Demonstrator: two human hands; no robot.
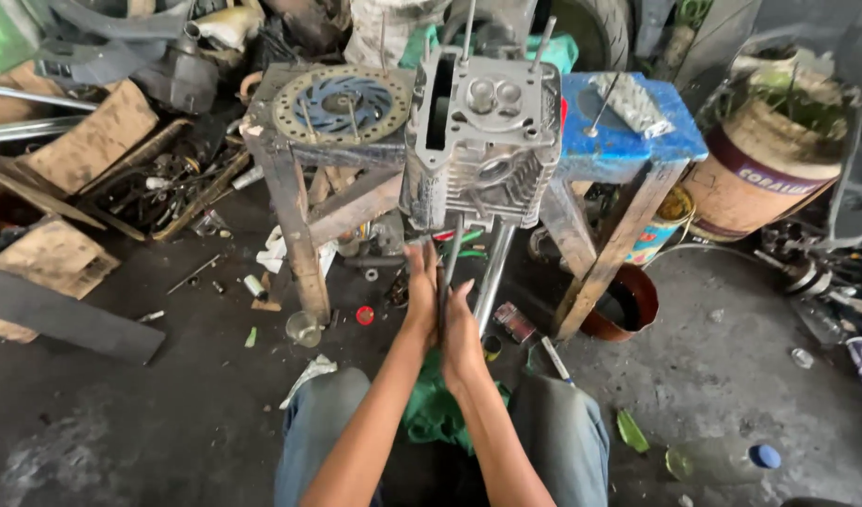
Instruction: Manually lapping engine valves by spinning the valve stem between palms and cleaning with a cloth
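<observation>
I am sitting low with both arms stretched out in front of me, and my left hand (419,286) and right hand (461,330) are pressing flat against each other, palm to palm, with a thin dark rod (447,272) caught between them. My fingers are lying nearly straight rather than curling, so I am holding the rod only by the squeeze of my palms; the left hand is sitting a little higher than the right. The rod is standing almost upright and running up to the underside of a grey metal cylinder head (480,131), though I cannot tell where exactly its upper end is meeting the casting. The cylinder head is resting across a rough wooden stand (299,225), with long studs poking up from its top. Beside it on the left of the stand a brake disc (340,101) is lying flat, and on the right a blue-painted board (628,145) is carrying a small grey metal part (631,101). My knees in grey trousers are framing a green cloth (433,413) on the dark, oily floor below my hands. Further right, a rusty-brown drum (764,174) is standing well apart from the stand, and scrap parts are piling up at the far left.
</observation>
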